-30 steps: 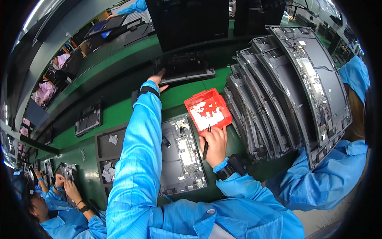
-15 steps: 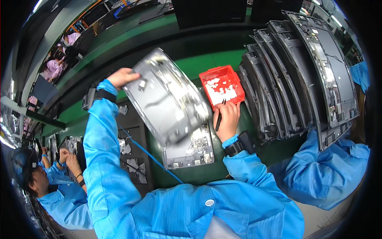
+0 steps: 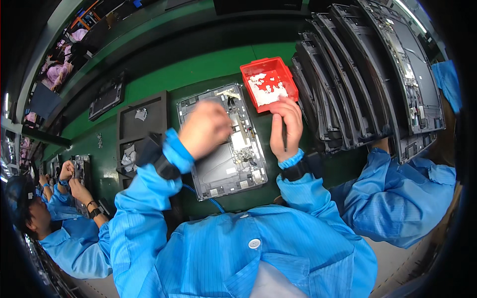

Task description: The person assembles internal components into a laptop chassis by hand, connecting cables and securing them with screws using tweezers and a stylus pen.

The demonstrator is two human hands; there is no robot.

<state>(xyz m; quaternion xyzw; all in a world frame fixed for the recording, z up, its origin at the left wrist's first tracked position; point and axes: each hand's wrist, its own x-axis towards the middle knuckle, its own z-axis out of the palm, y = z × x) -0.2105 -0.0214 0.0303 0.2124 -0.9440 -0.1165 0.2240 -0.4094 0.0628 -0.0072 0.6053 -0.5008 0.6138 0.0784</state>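
A grey open device panel [image 3: 213, 169] lies flat on the green bench before me, its circuit board and small parts along the right side. My left hand [image 3: 207, 128] is over the upper left of this panel, blurred by motion, so its grip cannot be made out. At the front edge of a red bin [image 3: 248, 84] holding small white pieces, my right hand [image 3: 287, 124] has its fingers bent together around slim black tweezers [image 3: 284, 136], which are mostly hidden by the fingers.
A black compartment tray [image 3: 141, 102] with crumpled silvery scraps stands left of the panel. Several upright panels [image 3: 343, 84] lean in a row at the right, beside a blue-sleeved person [image 3: 402, 198]. Another person [image 3: 74, 243] works at the left. A blue coiled cord [image 3: 216, 205] runs below the panel.
The panel that my left hand held tilted in the air is out of that grip, and a panel lies flat there. My left hand moved right and down; my right hand stays by the bin.
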